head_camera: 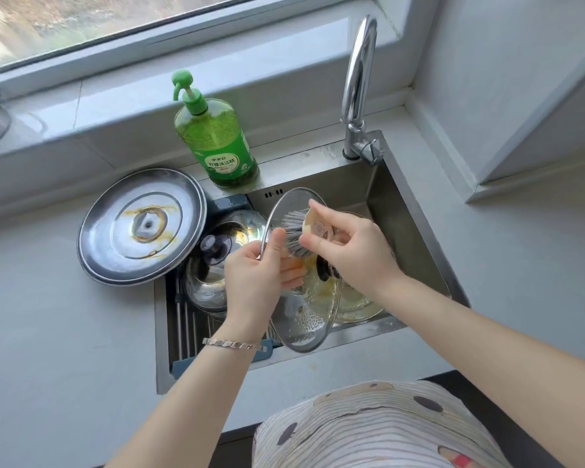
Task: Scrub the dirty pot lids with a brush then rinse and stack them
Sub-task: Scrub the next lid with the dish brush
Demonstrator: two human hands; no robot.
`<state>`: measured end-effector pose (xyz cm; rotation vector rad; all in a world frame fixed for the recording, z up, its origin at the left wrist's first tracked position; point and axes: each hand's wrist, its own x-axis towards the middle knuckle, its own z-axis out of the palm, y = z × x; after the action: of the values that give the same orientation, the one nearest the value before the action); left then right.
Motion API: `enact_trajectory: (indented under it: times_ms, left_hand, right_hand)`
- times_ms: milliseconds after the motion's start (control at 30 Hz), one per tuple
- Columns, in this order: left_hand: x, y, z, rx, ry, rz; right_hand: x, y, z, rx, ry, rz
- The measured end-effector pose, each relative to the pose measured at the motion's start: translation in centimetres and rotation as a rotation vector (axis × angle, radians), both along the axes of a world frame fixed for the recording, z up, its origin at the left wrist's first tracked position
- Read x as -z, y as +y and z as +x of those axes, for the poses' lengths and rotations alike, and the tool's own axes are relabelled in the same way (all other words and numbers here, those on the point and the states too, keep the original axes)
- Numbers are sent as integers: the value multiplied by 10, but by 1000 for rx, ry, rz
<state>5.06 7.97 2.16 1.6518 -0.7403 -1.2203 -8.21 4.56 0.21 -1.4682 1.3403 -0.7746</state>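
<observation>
1. The step in hand is scrubbing. The left hand (pixel 250 282) clamps the rim of a glass pot lid (pixel 301 271), thumb on the near face and fingers behind, holding it tilted on edge over the sink (pixel 416 211).
2. The right hand (pixel 348 251) pinches a round palm brush (pixel 304 233) by its pale body, with the grey bristles pressed against the lid's face just above and beside the left thumb.
3. Below that grip, yellowish grease shows around the lid's dark knob, and the lower part of the glass is beaded with droplets or suds, so I judge this lid only partly cleaned.
4. Left of the holding hand, a domed steel lid with a dark knob (pixel 217 261) lies in the drain rack, and a large flat steel lid (pixel 139 228) with orange stains leans beyond it on the counter's edge. Under the right wrist, another glass lid (pixel 355 304) rests in the basin.
5. The next move probably calls for sweeping the bristles down towards the greasy centre while the left hand turns the rim; a wet edge may slip.
6. The faucet (pixel 358 82) shows no running water, and rinsing is not yet begun.
</observation>
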Motion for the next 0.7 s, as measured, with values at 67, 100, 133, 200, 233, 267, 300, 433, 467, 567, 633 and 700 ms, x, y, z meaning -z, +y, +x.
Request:
enact_trajectory:
  times_ms: [67,100,133,200,233,267,300,433,467,567,633,700]
  left_hand:
    - [-1,1,2,13,5,10]
    - [0,3,1,30,-5,10]
    - [1,5,-1,46,-20,6]
    - [2,7,-4,44,-38,5]
    - [3,7,-4,29,-31,9]
    - [3,7,-3,12,-13,11]
    - [3,6,-1,1,6,9]
    - [1,5,-5,43,-51,-58]
    - [0,5,-7,47,-68,-67]
    - [2,-1,-1,2,-30,-47]
    - [3,-2,0,-23,0,-36]
    - [4,-2,-5,-29,-9,-49]
  right_hand:
    - [0,-14,-3,69,-3,19]
    - [0,-25,-6,157,-3,72]
    - [-1,-33,-6,210,24,103]
    - [-6,-27,0,165,47,36]
    - [-9,-19,5,79,48,-30]
    - [-15,-11,10,-4,36,-80]
    - [-16,-8,10,-43,52,-104]
    - [-6,-37,-7,155,99,38]
    - [-7,-33,-7,150,112,29]
    - [-11,-6,2,-24,59,-88]
    - [-2,-12,-3,31,52,-61]
    - [4,-26,-10,185,27,70]
